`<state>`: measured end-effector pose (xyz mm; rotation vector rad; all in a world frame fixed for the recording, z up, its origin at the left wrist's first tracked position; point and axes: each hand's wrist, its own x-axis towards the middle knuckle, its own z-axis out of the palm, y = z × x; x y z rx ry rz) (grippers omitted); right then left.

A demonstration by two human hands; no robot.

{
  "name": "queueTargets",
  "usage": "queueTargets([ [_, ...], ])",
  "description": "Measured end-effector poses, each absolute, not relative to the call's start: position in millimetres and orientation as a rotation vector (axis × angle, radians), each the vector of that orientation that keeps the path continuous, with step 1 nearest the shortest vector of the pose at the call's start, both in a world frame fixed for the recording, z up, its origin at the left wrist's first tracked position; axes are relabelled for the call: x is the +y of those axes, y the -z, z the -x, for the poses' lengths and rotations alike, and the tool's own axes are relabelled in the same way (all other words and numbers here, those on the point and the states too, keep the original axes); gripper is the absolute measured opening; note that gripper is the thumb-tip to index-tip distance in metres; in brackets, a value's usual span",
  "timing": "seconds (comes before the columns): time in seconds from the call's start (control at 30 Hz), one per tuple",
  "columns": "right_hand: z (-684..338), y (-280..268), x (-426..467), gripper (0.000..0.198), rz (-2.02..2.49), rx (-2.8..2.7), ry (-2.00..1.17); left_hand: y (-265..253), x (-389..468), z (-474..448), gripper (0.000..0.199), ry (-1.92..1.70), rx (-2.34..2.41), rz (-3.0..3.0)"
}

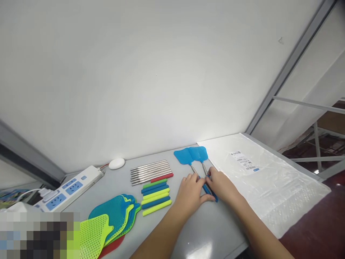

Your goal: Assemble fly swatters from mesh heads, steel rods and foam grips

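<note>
Two blue fly swatters lie side by side on the grey table, their heads overlapping and pointing to the wall. My left hand (192,190) is closed around the handle of the left fly swatter (183,157), with its thumb stretched along the lower end. The right fly swatter (201,153) has its handle in the fingers of my right hand (221,184). My hands almost touch, and they cover much of both blue handles. Metal shafts show between the heads and my fingers.
Left of my hands lie several metal rods (149,172), a red handle (162,177) and several coloured handles (156,198). Loose swatter heads (110,212) are piled farther left, near a power strip (72,187) and a white oval object (116,164). A labelled plastic bag (258,180) covers the right side.
</note>
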<state>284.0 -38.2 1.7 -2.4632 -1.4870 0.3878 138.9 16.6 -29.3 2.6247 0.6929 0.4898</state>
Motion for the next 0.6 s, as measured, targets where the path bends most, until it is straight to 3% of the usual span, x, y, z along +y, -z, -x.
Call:
queueTargets([
  [0.6,-291,14,-27,0.028,2.349,-1.429,-0.543,24,18,-138,0.058,-0.416,0.788,-2.43],
])
